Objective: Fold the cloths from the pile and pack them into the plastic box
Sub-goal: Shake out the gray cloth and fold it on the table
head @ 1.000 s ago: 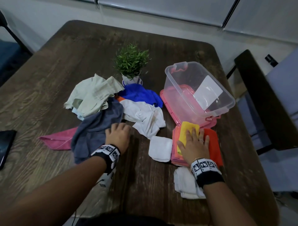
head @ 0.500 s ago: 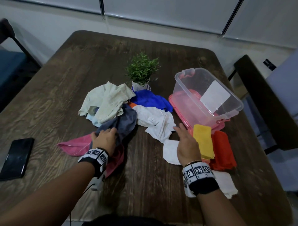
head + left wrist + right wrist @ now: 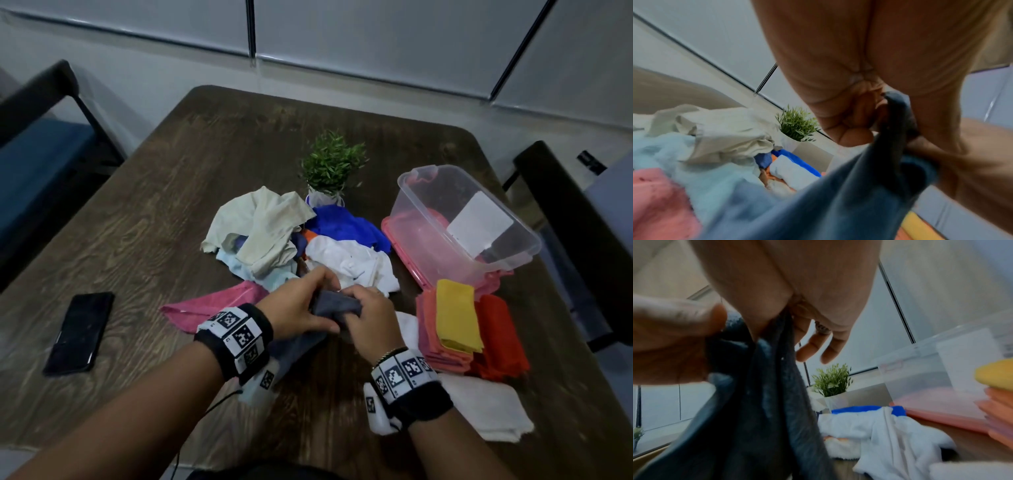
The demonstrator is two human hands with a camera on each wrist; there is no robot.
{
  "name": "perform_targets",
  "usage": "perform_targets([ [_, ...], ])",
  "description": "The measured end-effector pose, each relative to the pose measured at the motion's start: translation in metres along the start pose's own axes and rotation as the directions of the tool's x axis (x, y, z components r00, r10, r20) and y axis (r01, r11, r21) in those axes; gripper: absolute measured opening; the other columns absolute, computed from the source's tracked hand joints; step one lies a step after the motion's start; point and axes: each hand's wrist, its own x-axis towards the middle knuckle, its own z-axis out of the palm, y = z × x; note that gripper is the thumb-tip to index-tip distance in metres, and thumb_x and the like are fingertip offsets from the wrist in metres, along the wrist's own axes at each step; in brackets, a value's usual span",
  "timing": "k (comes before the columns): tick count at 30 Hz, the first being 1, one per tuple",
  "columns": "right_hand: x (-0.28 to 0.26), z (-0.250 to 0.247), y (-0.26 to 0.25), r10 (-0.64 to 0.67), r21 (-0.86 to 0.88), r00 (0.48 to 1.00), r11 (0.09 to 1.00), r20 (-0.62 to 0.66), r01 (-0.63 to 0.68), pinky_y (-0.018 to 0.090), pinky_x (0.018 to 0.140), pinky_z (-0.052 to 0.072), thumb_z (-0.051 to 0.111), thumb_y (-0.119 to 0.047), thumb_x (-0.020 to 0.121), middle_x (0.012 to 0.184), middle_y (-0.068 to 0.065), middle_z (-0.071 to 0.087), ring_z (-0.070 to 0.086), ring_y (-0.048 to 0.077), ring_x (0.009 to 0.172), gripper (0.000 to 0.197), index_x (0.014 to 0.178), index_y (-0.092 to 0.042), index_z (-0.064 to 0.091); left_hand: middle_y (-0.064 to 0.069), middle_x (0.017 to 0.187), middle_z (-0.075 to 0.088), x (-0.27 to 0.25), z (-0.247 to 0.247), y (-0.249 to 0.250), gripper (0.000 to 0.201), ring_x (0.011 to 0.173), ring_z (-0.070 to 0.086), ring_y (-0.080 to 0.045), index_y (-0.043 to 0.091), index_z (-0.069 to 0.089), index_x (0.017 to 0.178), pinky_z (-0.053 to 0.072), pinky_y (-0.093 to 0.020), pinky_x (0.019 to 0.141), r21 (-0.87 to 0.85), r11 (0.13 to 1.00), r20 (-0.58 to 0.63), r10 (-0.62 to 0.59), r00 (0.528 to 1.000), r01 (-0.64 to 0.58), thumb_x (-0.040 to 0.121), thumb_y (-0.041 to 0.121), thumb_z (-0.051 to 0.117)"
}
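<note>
Both hands hold a grey-blue cloth (image 3: 334,305) lifted off the table in front of the pile. My left hand (image 3: 301,305) grips its left part, fingers curled round it (image 3: 898,123). My right hand (image 3: 368,317) pinches the cloth (image 3: 764,386) from the right, with two fingers hanging loose. The pile (image 3: 274,233) of beige, light-blue, blue and white cloths lies behind the hands, and a pink cloth (image 3: 212,303) sticks out to the left. The clear plastic box (image 3: 462,222) stands at the right on its pink lid. Folded yellow (image 3: 457,315), pink and red (image 3: 500,339) cloths are stacked in front of it.
A small potted plant (image 3: 329,171) stands behind the pile. A black phone (image 3: 80,330) lies at the table's left. A folded white cloth (image 3: 486,411) sits near the front right edge. Dark chairs stand at the left (image 3: 41,102) and right (image 3: 561,219) of the table.
My left hand pulled the grey-blue cloth out of the pile toward me. My right hand left the folded stack and came across to take hold of the same cloth.
</note>
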Motion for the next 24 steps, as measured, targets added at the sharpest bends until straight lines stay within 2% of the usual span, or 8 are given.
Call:
perform_targets([
  [2, 0.002, -0.012, -0.009, -0.007, 0.104, 0.999, 0.995, -0.032, 0.010, 0.027, 0.070, 0.045, 0.062, -0.007, 0.082, 0.079, -0.001, 0.067, 0.061, 0.015, 0.078, 0.012, 0.087, -0.017, 0.067, 0.007, 0.109, 0.064, -0.005, 0.006, -0.004, 0.046, 0.098, 0.061, -0.007, 0.024, 0.050, 0.114, 0.052, -0.028, 0.085, 0.069, 0.998, -0.030, -0.014, 0.999, 0.016, 0.078, 0.032, 0.078],
  [5, 0.009, -0.032, -0.029, -0.039, 0.204, 0.997, 0.978, -0.068, 0.052, 0.012, 0.068, 0.044, 0.063, -0.003, 0.089, 0.077, -0.005, 0.068, 0.063, 0.002, 0.075, 0.013, 0.094, -0.014, 0.069, 0.004, 0.103, 0.069, -0.005, 0.005, 0.001, 0.026, 0.092, 0.064, -0.009, 0.022, 0.063, 0.112, 0.054, -0.038, 0.082, 0.041, 0.999, -0.150, -0.012, 0.989, 0.018, 0.089, 0.031, 0.054],
  [8, 0.019, -0.049, -0.044, -0.115, 0.221, 0.990, 0.967, -0.083, 0.130, 0.012, 0.073, 0.046, 0.065, -0.009, 0.090, 0.084, -0.007, 0.069, 0.065, 0.000, 0.081, 0.012, 0.100, -0.017, 0.069, 0.004, 0.105, 0.069, 0.002, -0.006, 0.024, 0.034, 0.098, 0.065, -0.013, 0.022, 0.064, 0.115, 0.054, -0.038, 0.085, -0.315, 0.949, -0.164, -0.040, 0.986, -0.014, 0.087, 0.037, 0.053],
  [11, 0.028, -0.059, -0.056, -0.137, 0.151, 0.982, 0.976, -0.130, 0.156, 0.023, 0.063, 0.046, 0.066, -0.025, 0.088, 0.068, -0.007, 0.061, 0.059, 0.006, 0.067, 0.010, 0.080, -0.020, 0.063, 0.007, 0.111, 0.068, 0.009, -0.007, 0.048, 0.036, 0.108, 0.062, -0.011, 0.018, 0.060, 0.119, 0.049, -0.028, 0.092, -0.545, 0.822, -0.159, 0.092, 0.983, -0.165, 0.086, 0.031, 0.062],
  [14, 0.037, -0.075, -0.064, -0.221, 0.037, 0.939, 0.970, -0.262, 0.239, 0.034, 0.058, 0.042, 0.063, -0.017, 0.085, 0.061, -0.005, 0.049, 0.049, 0.014, 0.060, 0.021, 0.067, -0.010, 0.055, 0.000, 0.099, 0.072, 0.020, -0.008, 0.056, 0.028, 0.093, 0.068, -0.016, 0.011, 0.066, 0.107, 0.053, -0.035, 0.079, -0.353, 0.915, -0.344, 0.070, 0.936, -0.198, 0.087, 0.031, 0.067],
  [17, 0.041, -0.094, -0.065, -0.143, 0.182, 0.959, 0.965, -0.245, 0.190, 0.038, 0.070, 0.053, 0.062, -0.006, 0.087, 0.076, 0.001, 0.065, 0.063, 0.016, 0.074, 0.008, 0.084, -0.013, 0.066, 0.013, 0.079, 0.070, 0.028, -0.015, 0.055, 0.009, 0.073, 0.064, -0.002, 0.018, 0.067, 0.092, 0.048, -0.020, 0.067, -0.294, 0.934, -0.442, 0.054, 0.895, -0.201, 0.094, 0.012, 0.060],
  [21, 0.036, -0.100, -0.074, -0.143, 0.279, 0.980, 0.944, -0.135, 0.176, 0.028, 0.084, 0.055, 0.070, -0.013, 0.088, 0.097, -0.008, 0.071, 0.067, 0.007, 0.095, 0.022, 0.108, -0.019, 0.065, 0.010, 0.088, 0.066, 0.037, -0.021, 0.070, 0.010, 0.085, 0.062, -0.009, 0.024, 0.061, 0.094, 0.049, -0.028, 0.078, -0.132, 0.962, -0.454, 0.156, 0.877, -0.239, 0.092, 0.020, 0.053],
  [24, 0.039, -0.109, -0.078, -0.121, 0.256, 0.975, 0.952, -0.187, 0.168, 0.027, 0.080, 0.054, 0.071, -0.013, 0.088, 0.089, -0.005, 0.071, 0.067, 0.006, 0.087, 0.012, 0.099, -0.013, 0.067, 0.010, 0.099, 0.062, 0.044, -0.027, 0.071, 0.020, 0.094, 0.060, -0.008, 0.019, 0.056, 0.109, 0.047, -0.026, 0.085, -0.081, 0.960, -0.342, 0.226, 0.912, -0.268, 0.092, 0.031, 0.056],
])
